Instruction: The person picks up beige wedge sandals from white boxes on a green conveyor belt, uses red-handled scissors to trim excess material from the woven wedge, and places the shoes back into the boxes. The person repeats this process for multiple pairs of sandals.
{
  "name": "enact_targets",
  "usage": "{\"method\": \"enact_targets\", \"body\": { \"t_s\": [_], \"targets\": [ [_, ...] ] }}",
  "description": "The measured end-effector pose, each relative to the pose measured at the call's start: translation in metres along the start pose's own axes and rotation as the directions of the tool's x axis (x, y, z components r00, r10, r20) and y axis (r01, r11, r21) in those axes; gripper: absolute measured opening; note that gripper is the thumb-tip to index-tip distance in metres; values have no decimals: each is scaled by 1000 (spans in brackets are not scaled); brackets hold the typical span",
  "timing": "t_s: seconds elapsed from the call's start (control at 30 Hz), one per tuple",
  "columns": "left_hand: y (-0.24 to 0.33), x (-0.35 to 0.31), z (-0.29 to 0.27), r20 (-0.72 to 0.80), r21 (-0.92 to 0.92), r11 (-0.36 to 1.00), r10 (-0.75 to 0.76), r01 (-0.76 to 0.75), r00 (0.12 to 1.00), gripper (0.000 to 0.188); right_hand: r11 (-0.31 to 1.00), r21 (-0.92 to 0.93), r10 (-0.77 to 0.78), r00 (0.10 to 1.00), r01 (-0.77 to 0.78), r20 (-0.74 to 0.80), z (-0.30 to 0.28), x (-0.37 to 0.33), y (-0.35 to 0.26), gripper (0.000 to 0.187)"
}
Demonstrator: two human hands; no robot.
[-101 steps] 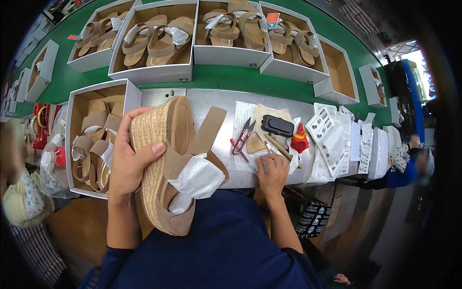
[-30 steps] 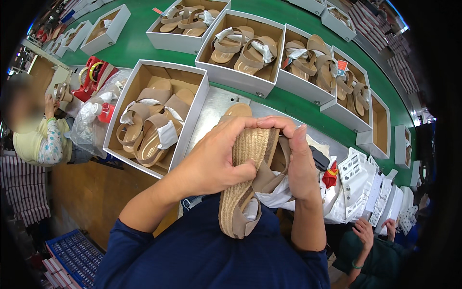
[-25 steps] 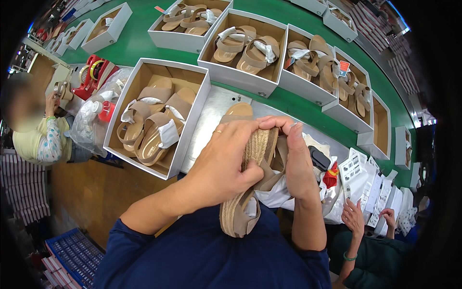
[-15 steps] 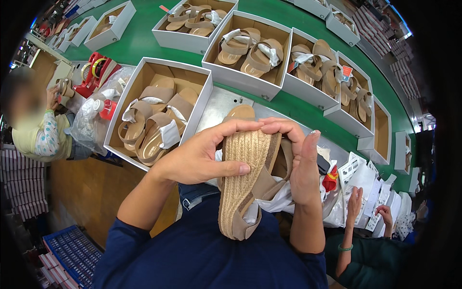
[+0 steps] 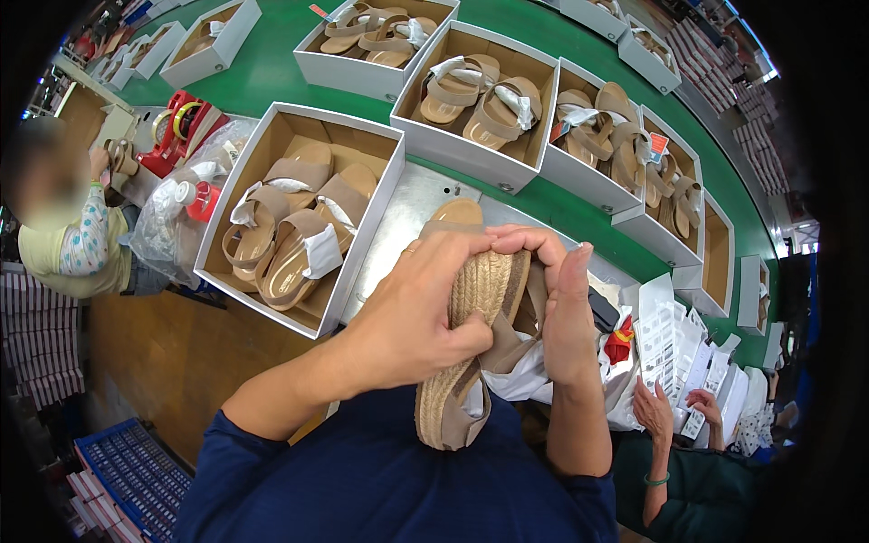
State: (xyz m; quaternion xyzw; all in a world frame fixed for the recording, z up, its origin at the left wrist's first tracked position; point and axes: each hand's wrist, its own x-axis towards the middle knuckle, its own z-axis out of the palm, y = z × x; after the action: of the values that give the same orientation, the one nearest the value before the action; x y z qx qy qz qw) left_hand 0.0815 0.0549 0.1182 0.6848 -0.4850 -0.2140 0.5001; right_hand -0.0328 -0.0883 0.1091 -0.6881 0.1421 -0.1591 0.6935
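Observation:
A beige wedge sandal (image 5: 444,398) with a braided rope sole is held up in front of my chest, its wedge side facing me. My left hand (image 5: 412,308) grips the rope wedge, thumb bent against its side and fingers over the top edge. On the strap side, my right hand (image 5: 570,326) cups the sandal; its fingertips meet the left ones at the top edge and its thumb points up. White tissue (image 5: 518,378) wraps the straps. Partly hidden behind my hands, another sandal (image 5: 458,213) rests on the metal worktop (image 5: 412,201).
An open white box (image 5: 373,231) with several sandals stands to the left. More sandal boxes (image 5: 471,156) line the green conveyor (image 5: 362,107). At right, a co-worker's hands (image 5: 654,412) are at printed white sheets (image 5: 658,339). Another person (image 5: 77,240) works at far left.
My left hand has shifted right across the wedge, its thumb now bent rather than straight. The sandal stays nearly in place. The co-worker's hands at right have moved slightly.

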Motion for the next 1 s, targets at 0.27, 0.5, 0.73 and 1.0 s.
{"method": "enact_targets", "body": {
  "t_s": [0.27,0.5,0.73,1.0],
  "targets": [
    [-20,2,-21,214,-446,879,-81,171,974,58,999,34,-31,999,31,-19,7,-2,-9,81],
    [-20,2,-22,208,-467,865,-97,186,973,56,999,36,-27,1000,28,-15,6,1,-8,84],
    [-5,2,-16,7,-56,998,42,-42,999,55,996,-82,-23,1000,21,-20,11,5,-11,87],
    [-2,0,-12,-35,100,994,40,-36,999,58,997,-69,-20,1000,20,3,12,9,-9,89]
  ]
}}
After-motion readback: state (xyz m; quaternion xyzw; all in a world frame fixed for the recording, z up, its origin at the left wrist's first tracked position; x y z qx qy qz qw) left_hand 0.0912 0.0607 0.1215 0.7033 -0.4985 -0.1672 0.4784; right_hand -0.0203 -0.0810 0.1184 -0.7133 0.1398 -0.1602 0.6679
